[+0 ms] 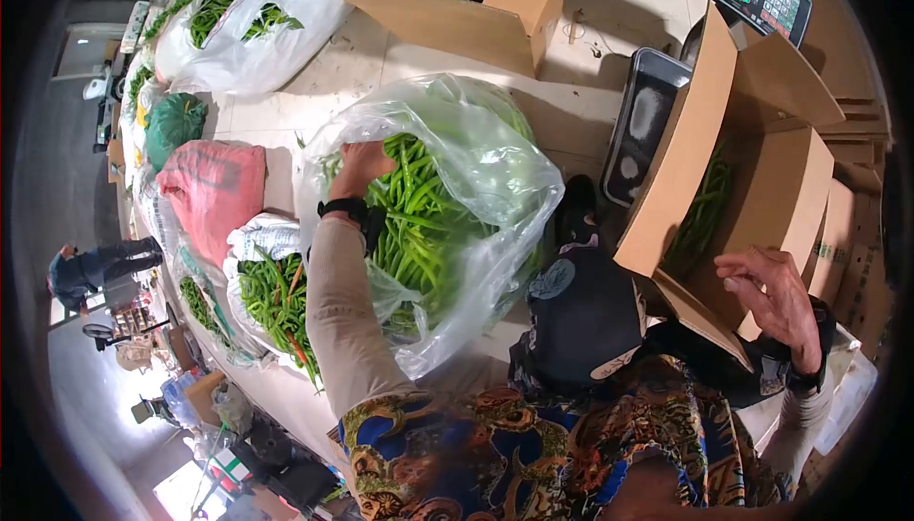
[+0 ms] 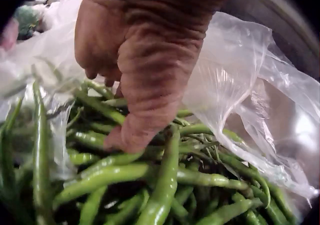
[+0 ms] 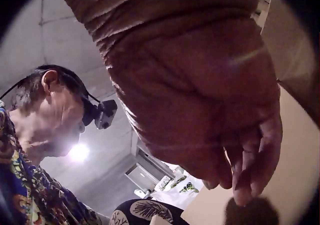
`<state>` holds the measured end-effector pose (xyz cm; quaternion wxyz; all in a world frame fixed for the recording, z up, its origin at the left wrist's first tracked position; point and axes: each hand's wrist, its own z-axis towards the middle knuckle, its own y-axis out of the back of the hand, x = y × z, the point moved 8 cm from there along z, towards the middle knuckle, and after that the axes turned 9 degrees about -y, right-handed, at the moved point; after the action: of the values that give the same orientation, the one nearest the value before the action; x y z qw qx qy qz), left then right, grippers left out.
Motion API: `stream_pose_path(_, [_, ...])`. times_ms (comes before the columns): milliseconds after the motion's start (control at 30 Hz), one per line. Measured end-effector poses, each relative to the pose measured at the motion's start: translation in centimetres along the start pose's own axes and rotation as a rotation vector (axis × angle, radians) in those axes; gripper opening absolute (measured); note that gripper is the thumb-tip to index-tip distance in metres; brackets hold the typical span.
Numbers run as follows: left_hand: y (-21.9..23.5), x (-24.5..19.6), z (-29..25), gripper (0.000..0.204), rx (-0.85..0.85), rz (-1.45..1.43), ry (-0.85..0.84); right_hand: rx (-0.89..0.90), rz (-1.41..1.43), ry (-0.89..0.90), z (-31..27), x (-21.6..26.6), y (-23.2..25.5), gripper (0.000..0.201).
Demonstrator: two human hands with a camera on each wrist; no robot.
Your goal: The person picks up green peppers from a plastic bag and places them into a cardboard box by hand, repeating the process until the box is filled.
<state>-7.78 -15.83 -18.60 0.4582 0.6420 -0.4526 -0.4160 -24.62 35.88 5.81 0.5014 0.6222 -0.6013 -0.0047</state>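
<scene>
Right hand (image 1: 773, 304) hovering by open carton (image 1: 783, 192), fingers loosely bent, gripping nothing. Left hand (image 1: 366, 165) reaching into clear plastic bag (image 1: 509, 164), fingers dipping among green peppers (image 1: 414, 240), grip impossible to tell. Pink sack (image 1: 217, 192) slumping past bag.
</scene>
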Motion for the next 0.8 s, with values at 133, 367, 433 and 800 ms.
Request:
stream_pose_path(133, [-0.8, 0.3, 1.0, 0.070, 0.254, -0.171, 0.019, 0.051, -0.026, 0.079, 1.3, 1.8, -0.4, 0.022])
stream_pose_path(367, [0.7, -2.0, 2.2, 0.069, 0.093, 0.034, -0.096, 0.022, -0.017, 0.048, 0.9, 0.1, -0.3, 0.022])
stream_pose_path(433, [0.2, -2.6, 2.1, 0.067, 0.208, -0.034, -0.085, -0.002, -0.043, 0.052, 0.7, -0.2, 0.1, 0.022])
stream_pose_path(800, [0.6, -2.6, -3.0, 0.051, -0.226, -0.056, -0.086, 0.045, 0.048, 0.063, 1.9, 0.5, -0.6, 0.021])
